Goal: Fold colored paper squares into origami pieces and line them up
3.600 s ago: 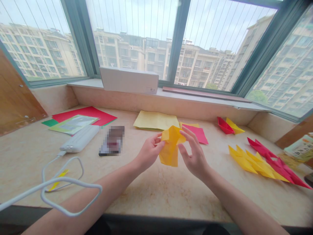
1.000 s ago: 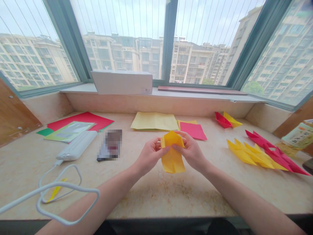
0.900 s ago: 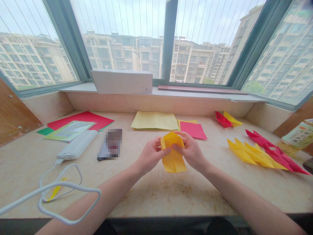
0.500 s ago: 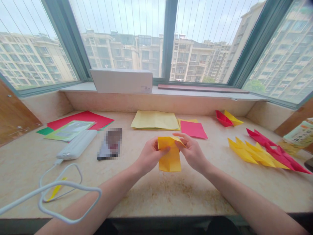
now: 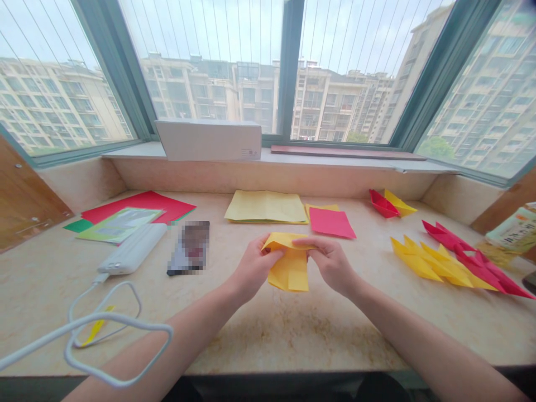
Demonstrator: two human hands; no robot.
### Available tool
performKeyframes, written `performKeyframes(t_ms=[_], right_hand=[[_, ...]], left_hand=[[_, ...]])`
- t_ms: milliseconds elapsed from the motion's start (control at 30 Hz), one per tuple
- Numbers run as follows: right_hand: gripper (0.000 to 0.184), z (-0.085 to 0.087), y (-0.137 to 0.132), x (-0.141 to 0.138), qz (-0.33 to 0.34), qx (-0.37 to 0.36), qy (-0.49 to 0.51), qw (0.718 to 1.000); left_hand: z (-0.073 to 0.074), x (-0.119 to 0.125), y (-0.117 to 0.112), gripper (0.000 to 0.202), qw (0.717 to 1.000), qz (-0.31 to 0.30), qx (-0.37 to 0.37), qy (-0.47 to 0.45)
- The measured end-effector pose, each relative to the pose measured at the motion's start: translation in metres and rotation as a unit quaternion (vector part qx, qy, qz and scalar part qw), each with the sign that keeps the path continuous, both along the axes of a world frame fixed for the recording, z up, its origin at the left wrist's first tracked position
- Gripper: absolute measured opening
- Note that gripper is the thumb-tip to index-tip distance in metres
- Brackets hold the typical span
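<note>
"Holding what, and how?"

"A creased piece of yellow paper (image 5: pixel 288 273), seemingly lifted off the worktop (image 5: pixel 293 338). The left hand (image 5: pixel 253 265) pinches its left edge; the right hand (image 5: pixel 333 258) pinches the upper right, forefinger laid across the top."

"How far along is it?"

"Partway, I'd judge. Folds show and the upper flap gapes, but it lacks the points of the yellow pieces (image 5: pixel 419 265) and red pieces (image 5: pixel 488 273) lying right of the fingers. A red-and-yellow pair (image 5: pixel 389 207) sits farther off that way. How many folds remain, I cannot tell. Just beyond the fingers, a red square (image 5: pixel 332 223) and a pale yellow stack (image 5: pixel 266 206) lie flat, unshaped."

"And the room?"

"The worktop is beige and marbled. Left of the fingers are a phone (image 5: pixel 188 248), a white power bank (image 5: pixel 132 248), its cord (image 5: pixel 125 318) and red sheets (image 5: pixel 167 204). Well past the fingers, a white box (image 5: pixel 209 141) stands on the sill (image 5: pixel 138 149), before windows facing apartment blocks (image 5: pixel 218 92)."
</note>
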State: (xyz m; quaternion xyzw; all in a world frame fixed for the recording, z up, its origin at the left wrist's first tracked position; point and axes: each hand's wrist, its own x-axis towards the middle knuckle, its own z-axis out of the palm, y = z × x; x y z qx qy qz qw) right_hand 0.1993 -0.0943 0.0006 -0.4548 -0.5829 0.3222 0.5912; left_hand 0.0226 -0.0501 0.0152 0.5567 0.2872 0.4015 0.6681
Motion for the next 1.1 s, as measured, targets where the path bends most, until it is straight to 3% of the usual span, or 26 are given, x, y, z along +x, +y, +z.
performKeyframes(t_ms=[333,600,767,867,1100], right_hand=[[0.022,0.001,0.002,0.008,-0.020,0.018,-0.017,0.999],[0.022,0.004,0.002,0.023,-0.037,0.062,-0.116,0.991],[0.024,0.005,-0.001,0.021,0.015,0.076,-0.174,0.982],[0.023,0.006,-0.001,0.020,0.034,0.051,-0.148,0.987],[0.015,0.011,0.005,0.024,0.067,-0.058,0.006,0.996]], left_hand=[[-0.001,0.001,0.003,0.037,0.998,-0.047,-0.017,-0.039],[-0.001,-0.005,0.003,0.055,0.992,-0.111,-0.006,-0.063],[0.001,-0.006,0.003,0.051,0.991,-0.118,0.027,0.050],[0.000,-0.004,0.003,0.046,0.987,-0.123,0.041,0.094],[-0.005,-0.001,0.005,0.041,0.991,-0.112,0.030,0.074]])
